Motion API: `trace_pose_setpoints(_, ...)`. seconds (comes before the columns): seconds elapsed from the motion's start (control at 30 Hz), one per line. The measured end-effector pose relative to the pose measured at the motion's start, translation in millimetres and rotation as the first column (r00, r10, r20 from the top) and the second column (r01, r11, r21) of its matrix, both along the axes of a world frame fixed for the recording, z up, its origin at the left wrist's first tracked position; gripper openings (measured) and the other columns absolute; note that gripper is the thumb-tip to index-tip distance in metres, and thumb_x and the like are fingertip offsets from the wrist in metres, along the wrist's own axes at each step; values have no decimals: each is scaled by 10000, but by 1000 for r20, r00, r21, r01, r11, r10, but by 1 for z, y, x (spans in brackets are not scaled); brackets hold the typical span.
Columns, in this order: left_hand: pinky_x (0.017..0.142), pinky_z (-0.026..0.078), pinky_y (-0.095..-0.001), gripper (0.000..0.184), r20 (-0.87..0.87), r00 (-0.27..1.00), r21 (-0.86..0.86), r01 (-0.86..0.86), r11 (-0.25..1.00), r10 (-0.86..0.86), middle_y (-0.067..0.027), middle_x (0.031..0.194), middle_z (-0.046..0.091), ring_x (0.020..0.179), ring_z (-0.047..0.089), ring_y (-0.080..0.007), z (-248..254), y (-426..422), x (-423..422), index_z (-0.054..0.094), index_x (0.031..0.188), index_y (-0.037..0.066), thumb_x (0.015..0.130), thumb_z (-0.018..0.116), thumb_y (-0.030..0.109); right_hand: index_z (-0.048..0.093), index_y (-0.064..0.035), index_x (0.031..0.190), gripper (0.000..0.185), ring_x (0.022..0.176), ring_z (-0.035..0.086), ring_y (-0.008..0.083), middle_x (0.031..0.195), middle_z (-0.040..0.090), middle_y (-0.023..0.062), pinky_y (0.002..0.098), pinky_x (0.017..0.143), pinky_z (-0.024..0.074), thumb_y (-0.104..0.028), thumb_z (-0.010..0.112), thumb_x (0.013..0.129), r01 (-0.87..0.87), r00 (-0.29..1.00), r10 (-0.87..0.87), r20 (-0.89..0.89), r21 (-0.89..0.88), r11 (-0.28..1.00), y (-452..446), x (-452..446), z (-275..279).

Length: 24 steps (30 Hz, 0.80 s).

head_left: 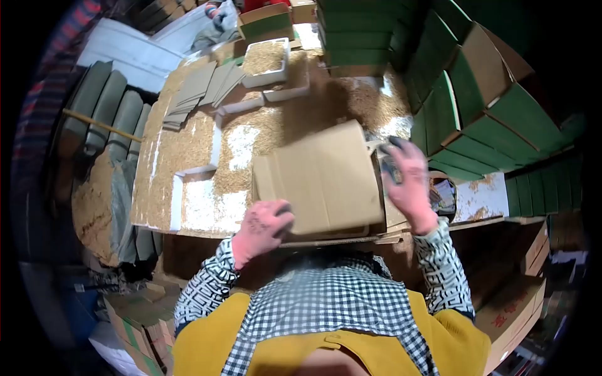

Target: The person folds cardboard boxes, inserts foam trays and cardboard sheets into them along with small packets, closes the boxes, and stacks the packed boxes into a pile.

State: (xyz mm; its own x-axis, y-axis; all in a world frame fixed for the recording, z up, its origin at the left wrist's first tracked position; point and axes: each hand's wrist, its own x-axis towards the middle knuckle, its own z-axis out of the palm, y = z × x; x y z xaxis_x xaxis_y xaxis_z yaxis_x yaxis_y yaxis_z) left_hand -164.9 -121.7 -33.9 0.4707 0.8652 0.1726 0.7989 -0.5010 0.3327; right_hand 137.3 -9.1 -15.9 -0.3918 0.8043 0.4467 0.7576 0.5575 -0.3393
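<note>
A brown cardboard box [320, 178] with its wide flap uppermost lies in front of me at the table's near edge. My left hand [260, 229], in a pink glove with dark fingertips, has its fingers curled at the box's near left corner. At the box's right side is my right hand [407, 182], gloved alike and slightly blurred. Its dark fingers bend inward around something I cannot make out. A small pale piece [374, 147] shows by those fingertips, at the box's right edge.
Sawdust-like shavings [241, 172] cover the table, partly divided by low white strips. Grey cardboard sheets [204, 88] and a white tray of shavings [264, 59] sit farther back. Green boxes [476, 113] are stacked on the right. A round container [444, 194] stands beside my right hand.
</note>
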Motion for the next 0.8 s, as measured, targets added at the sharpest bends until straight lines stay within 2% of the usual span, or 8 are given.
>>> trace_pose_setpoints(0.1,814,463,-393,305,-133,970,-314,154,937,-204,-91,1006,575,916,591,-280,-14,1,3,606,977,109,687,697,132,603,-22,1054,295,994,582,298,1108,586,147,370,871,465,-75,643,767,-149,956,123,-266,-78,986,-18,-15,24)
trace_pose_setpoints(0.3,847,447,-392,291,-304,866,-426,250,869,-398,-102,970,560,934,580,-253,-28,30,-1,624,971,63,728,700,203,595,-56,1041,361,965,583,287,1060,558,177,418,800,503,-162,670,704,-256,684,520,512,-499,828,-13,-69,-50)
trace_pose_setpoints(0.37,925,447,-416,429,-96,960,-277,228,933,-263,-133,1107,565,1038,565,-267,8,25,-24,595,1094,45,734,710,247,597,-63,1043,353,892,617,217,1017,604,128,362,748,527,-97,668,699,-545,806,589,59,-314,777,-1,-42,-25)
trace_pose_setpoints(0.43,970,436,-420,547,281,960,-209,55,976,6,-183,1190,562,1145,534,-282,26,16,-70,551,1207,21,769,690,318,597,-56,1076,406,927,628,216,1114,599,120,323,808,519,-7,662,678,-253,884,-122,-451,-681,687,-17,-1,27)
trace_pose_setpoints(0.53,1111,306,-439,1033,-26,847,-224,-523,822,532,-303,1413,327,1295,384,-383,-24,18,-93,183,1435,-64,741,731,471,582,-98,1172,478,967,615,203,1102,594,105,309,856,499,-15,661,708,23,922,-352,-160,-886,463,-27,-8,-3)
trace_pose_setpoints(0.6,1094,316,-425,1025,248,807,-593,-311,743,536,-332,1410,314,1318,356,-397,-119,21,-66,243,1394,-95,732,728,520,530,-119,1256,570,1082,545,266,1146,562,144,355,937,451,-118,722,720,-211,927,356,116,-624,752,-39,-49,-74)
trace_pose_setpoints(0.7,974,429,-431,859,188,711,-641,-434,633,678,-313,1224,530,1167,518,-416,-106,23,-29,354,1325,-84,765,711,461,460,-16,1305,633,1105,543,349,1247,494,208,356,942,445,-216,715,761,45,919,-162,-359,-313,949,-15,-38,-75)
trace_pose_setpoints(0.8,747,529,-318,468,632,441,-625,-195,756,637,-160,987,674,870,650,-203,-149,16,-50,557,1128,-61,798,742,215,275,5,1432,836,1297,380,343,1424,350,209,355,1078,312,-222,713,758,-99,759,-429,-490,-738,667,-36,-14,-138)
